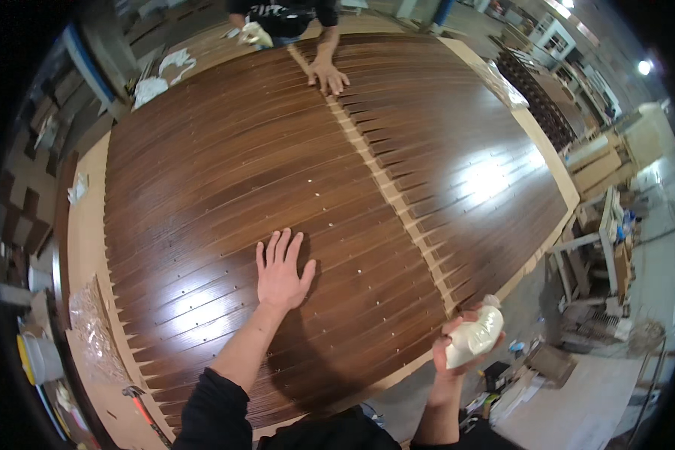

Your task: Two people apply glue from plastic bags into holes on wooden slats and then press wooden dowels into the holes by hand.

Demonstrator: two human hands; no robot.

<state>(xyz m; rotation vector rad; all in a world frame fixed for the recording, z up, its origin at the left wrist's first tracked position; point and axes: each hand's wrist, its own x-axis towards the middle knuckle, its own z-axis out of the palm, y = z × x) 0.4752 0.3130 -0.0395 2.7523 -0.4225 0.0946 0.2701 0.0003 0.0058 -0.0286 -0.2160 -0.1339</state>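
Observation:
My left hand [281, 274] lies flat on the dark brown wood boards [232, 172], fingers slightly spread, holding nothing. The boards lie side by side in rows, marked with small dark holes and a few whitish dots. At the near right edge, my right hand [450, 352] is wrapped around a clear plastic bag filled with a cream-coloured paste [475, 335]. It hovers over the end of a pale strip [386, 187] that runs between two groups of boards.
Across the table, a co-worker's hand [327, 75] rests on the boards; their other hand holds a similar cream bag [255, 35]. A hammer [146, 416] lies at the near left beside crumpled clear plastic [94, 322]. White plastic sheeting [151, 90] lies far left. A cluttered bench [577, 397] stands right.

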